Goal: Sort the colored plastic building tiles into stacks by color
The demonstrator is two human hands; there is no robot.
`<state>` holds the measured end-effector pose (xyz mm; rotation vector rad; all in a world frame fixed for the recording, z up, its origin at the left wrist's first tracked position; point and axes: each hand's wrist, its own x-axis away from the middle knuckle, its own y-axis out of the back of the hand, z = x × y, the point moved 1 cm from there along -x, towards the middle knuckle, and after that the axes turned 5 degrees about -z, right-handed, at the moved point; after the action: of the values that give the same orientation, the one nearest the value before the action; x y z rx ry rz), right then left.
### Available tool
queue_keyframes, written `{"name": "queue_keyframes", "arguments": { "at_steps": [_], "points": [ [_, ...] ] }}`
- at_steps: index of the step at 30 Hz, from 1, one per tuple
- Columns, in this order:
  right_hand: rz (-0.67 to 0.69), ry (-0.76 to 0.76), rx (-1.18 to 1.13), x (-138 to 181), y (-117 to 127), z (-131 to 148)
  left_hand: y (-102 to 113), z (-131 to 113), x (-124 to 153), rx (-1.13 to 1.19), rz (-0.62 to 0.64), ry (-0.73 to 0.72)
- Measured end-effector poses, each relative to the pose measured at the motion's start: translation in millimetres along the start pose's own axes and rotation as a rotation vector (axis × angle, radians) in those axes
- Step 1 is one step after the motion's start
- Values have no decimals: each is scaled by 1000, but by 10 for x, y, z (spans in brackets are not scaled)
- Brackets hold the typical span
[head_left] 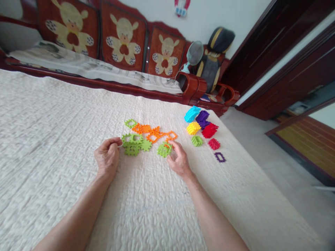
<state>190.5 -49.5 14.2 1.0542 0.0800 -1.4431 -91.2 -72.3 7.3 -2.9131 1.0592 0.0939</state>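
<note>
My left hand [108, 155] is closed, its fingertips by the left edge of several flat green interlocking toy pieces [132, 149]; whether it pinches anything is hidden. With thumb and forefinger, my right hand [180, 160] grips a green toy piece with notched edges [164, 149], just above or on the quilt. Behind both hands runs a row of loose orange interlocking pieces [154, 134], some of them open frames. At the row's left end lies a diamond-shaped green frame [130, 123].
To the right stand stacks of matching pieces: blue [192, 114], purple [202, 119], yellow [193, 128], red [209, 130], pinkish red [214, 144] and green [196, 141]. A single purple frame [220, 157] lies nearer. Beyond the white quilted surface [146, 209] is a wooden sofa [193, 89] with a fan [195, 53].
</note>
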Motion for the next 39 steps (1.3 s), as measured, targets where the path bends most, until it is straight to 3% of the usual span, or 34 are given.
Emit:
{"name": "queue_keyframes", "arguments": {
  "at_steps": [6,10,16,19,22,28,39],
  "points": [
    [-68,-34,21,15,5,14,5,-21,9,-22,-12,13],
    [-222,-61,87,-24,170,-103,16,-9,-2,-43,-14,24],
    [-613,-202,234,-168,729,-755,20,29,-25,-70,-16,37],
    [-693,-271,242,-169,879,-1044,25,30,-25,-86,-13,36],
    [-673,-326,224,-141,908,-1164,46,37,-19,-148,15,3],
    [-543,-404,196,-142,917,-1150,78,71,-29,-193,37,-42],
    [-488,-421,210,-148,899,-1126,47,27,-37,-176,-2,18]
  ]
}}
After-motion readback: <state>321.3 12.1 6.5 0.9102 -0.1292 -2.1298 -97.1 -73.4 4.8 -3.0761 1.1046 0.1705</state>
